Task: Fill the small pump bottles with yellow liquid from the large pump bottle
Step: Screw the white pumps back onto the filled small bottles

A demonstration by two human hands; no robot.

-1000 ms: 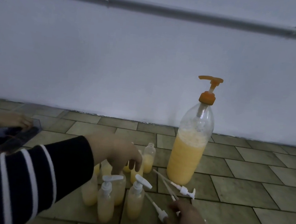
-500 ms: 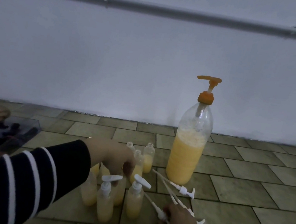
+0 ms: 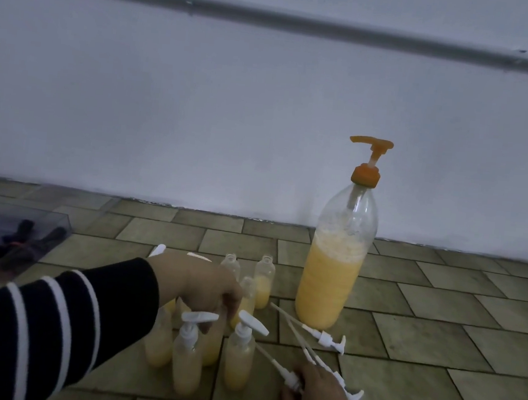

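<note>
a: what takes up most of the frame?
b: a pale wall (image 3: pixel 265 103) fills the upper half, with a grey pipe (image 3: pixel 274 13) running across near the top. below it is a tiled floor (image 3: pixel 438 313) of olive-brown tiles.

a: and the task's things?
b: the large pump bottle (image 3: pixel 335 264) stands upright right of centre, near the wall, clear plastic with an orange pump head; yellow liquid fills it to roughly two thirds, foamy on top. no label or writing can be read on it, or on anything else here.

a: the arm?
b: a black sleeve (image 3: pixel 50 324) with white stripes comes in from the lower left. the left hand (image 3: pixel 196 282) hangs over the cluster of small pump bottles (image 3: pixel 241 359) at lower centre, fingers curled downward among them; whether it grips one i cannot tell, since the hand hides them.

a: the small ones?
b: two in front have white pumps fitted and hold yellow liquid. behind, three open-necked ones (image 3: pixel 264 280) stand uncapped, at least one part full.

a: the right hand?
b: the right hand (image 3: pixel 314 398) is at the bottom edge, fingers curled round a loose white pump (image 3: pixel 290 378) with its dip tube pointing up-left. another loose pump (image 3: pixel 323 336) lies just beside the big bottle's base.

a: anything else?
b: a clear box (image 3: pixel 11 236) of dark items at the left edge; contents too blurred to name.
</note>
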